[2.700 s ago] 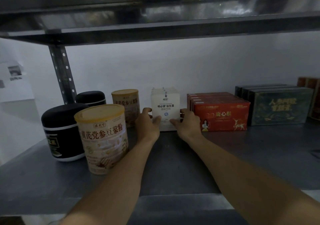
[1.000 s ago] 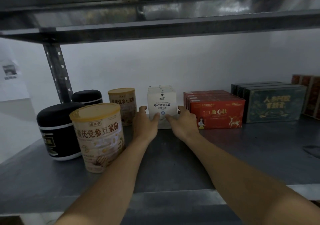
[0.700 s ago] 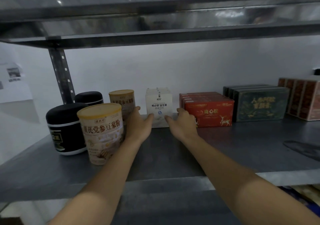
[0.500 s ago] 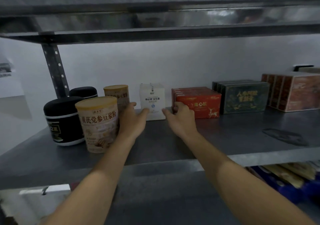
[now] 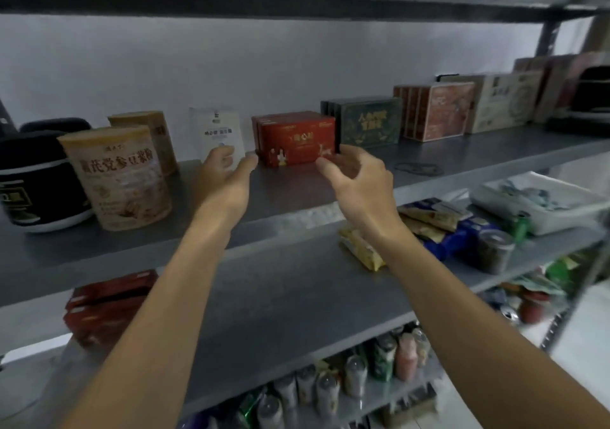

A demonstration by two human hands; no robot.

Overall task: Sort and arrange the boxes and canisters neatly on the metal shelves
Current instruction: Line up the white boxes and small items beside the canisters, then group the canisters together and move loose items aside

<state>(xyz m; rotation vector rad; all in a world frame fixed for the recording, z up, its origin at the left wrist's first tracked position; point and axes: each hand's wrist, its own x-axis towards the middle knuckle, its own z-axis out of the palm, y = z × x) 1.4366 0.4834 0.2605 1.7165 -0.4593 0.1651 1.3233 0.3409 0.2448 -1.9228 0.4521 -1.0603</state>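
While the left hand [image 5: 227,178] lies open in the middle of the frame, its straight fingers over the lower front of the white box [image 5: 216,131], the right hand [image 5: 358,178] is half curled at the lower right corner of the red box [image 5: 295,136]; whether it grips cannot be told. Both boxes stand mid-frame on the metal shelf [image 5: 495,151], right of a beige canister [image 5: 118,178] and a black canister [image 5: 36,181]. At right, on the shelf below, a white tray [image 5: 567,217] holds blurred bluish packets.

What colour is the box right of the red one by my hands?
That box is dark green with gold lettering; head view.
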